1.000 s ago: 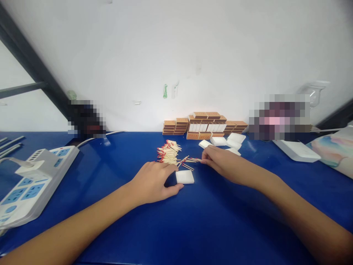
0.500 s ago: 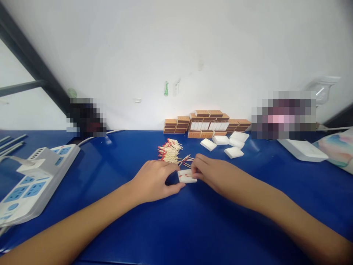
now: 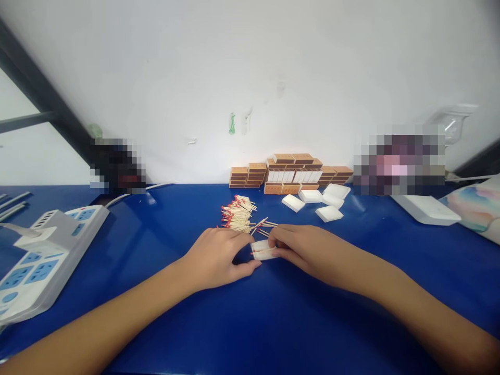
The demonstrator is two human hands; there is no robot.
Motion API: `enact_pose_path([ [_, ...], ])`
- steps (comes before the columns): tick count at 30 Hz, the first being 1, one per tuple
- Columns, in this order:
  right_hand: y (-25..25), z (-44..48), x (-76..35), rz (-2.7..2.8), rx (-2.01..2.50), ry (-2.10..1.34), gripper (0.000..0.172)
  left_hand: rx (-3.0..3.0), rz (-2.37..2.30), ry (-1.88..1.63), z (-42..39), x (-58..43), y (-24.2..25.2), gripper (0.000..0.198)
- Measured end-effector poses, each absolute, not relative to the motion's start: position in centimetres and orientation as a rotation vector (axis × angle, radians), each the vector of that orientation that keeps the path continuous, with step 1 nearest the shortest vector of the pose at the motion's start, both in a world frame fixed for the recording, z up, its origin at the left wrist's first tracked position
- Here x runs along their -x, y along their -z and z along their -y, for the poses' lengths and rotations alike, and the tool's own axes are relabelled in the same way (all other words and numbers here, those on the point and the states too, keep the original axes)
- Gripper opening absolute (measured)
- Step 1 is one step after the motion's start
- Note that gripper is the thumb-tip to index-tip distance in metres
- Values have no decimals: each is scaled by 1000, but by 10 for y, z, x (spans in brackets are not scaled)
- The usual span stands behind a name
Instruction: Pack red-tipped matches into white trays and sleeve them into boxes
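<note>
A small white matchbox tray lies on the blue table between my hands, with a few red-tipped matches in it. My left hand grips the tray's left end, thumb at the near corner and fingers at the far one. At the tray's right end, my right hand pinches a match lengthwise at the tray; its far fingertips are partly hidden. Just beyond my hands are a heap of matches with red heads and several looser matches.
Further white trays lie at the back right. Stacked brown matchboxes stand against the white wall. A power strip with a plugged-in cable sits at the left, and a white box at the right.
My right hand has turned and lowered slightly at the tray, and the match in its fingers now lies along the tray. My left hand keeps its hold. The view has shifted slightly.
</note>
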State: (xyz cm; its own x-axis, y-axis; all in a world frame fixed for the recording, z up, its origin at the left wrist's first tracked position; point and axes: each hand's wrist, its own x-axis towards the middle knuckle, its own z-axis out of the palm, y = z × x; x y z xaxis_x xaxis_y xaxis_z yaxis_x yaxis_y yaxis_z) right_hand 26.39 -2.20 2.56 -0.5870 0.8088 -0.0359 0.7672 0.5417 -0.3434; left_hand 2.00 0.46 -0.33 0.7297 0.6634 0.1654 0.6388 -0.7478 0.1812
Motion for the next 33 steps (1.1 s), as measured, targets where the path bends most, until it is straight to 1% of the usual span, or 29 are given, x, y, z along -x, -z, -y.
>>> enact_pose_path([
  [5,-24,19,-261,2582,1400,-566,18,-2819,-1058,-348,-5,-20,4,32],
  [10,-24,16,-264,2503,1467,-545,19,-2813,-1075,-322,-4,-20,3,33],
  [19,-25,15,-272,2487,1379,-498,21,-2802,-1067,-319,-6,-21,1,33],
  [26,-25,19,-266,2443,1203,-561,16,-2807,-1070,-313,-5,-20,2,32],
  [33,-18,20,-261,2483,1247,-560,11,-2811,-1013,-319,-4,-20,3,32],
])
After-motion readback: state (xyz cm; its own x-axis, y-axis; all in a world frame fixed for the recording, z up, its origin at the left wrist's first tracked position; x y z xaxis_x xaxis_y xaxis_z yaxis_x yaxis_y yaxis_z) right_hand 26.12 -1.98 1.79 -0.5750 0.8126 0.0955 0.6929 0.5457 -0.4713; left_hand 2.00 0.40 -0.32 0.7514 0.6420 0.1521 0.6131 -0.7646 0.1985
